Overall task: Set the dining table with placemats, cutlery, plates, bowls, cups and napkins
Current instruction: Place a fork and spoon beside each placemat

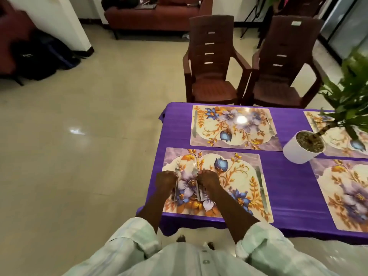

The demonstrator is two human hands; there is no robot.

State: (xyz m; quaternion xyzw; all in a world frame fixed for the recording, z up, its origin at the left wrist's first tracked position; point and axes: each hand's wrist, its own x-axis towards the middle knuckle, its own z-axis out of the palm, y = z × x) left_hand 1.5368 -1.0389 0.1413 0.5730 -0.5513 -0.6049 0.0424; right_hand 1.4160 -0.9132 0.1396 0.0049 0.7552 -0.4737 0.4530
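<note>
At the left end of the worktop (288,188), on the near floral placemat (225,188), the left hand (166,179) has its fingers curled on the left fork (176,176). Just to the right of it, the right hand (208,179) grasps the second fork (196,176) in the same way. Each fork is thin, silver and shiny. Both lie with their long axis pointing away from the person, tines far, handles near, almost parallel and a little apart. Each fork sits directly under its own grip, so neither hand needs to reach. I judge the next move depends on sliding them straight and even along the left edge of the mat. Further right, a knife (261,188) lies along the right edge of the same placemat.
</note>
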